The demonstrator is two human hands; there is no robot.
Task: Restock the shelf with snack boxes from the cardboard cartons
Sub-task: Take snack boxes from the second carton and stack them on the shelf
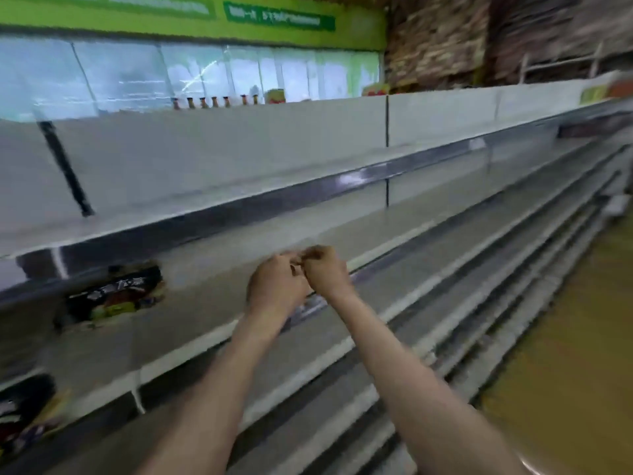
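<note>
Two hands are up in front of the shelving, and they meet right in the middle of the view. The left hand (276, 286) has its fingers curled in, knuckles up; the right hand (324, 269) is curled the same way, and the fingertips of both touch. Whether anything small is pinched between them, I cannot tell, the blur swallows it. Both bare forearms run down to the bottom edge.

Behind the hands lies the shelf (239, 269), a long grey board with a shiny front rail, one of several tiers that run off to the right. The boards near the hands are bare.

Now the snack boxes. I count one dark snack box (114, 294) with white lettering on the hands' own tier, well to the left of the left hand and apart from it. A second dark package (24, 411) sits one tier lower at the far left edge, smeared by motion, so its kind is uncertain. Neither hand touches either one.

Further out, above the top board, a row of seven small brown bottles (215, 101) stands in line, with a red and yellow pack (275, 96) just to their right. Behind them are clear cooler doors (120, 77) under a green sign band (191, 15). At the upper right, brown stacked goods (442, 39) blur together. A yellowish floor (565, 337) shows at the right.
</note>
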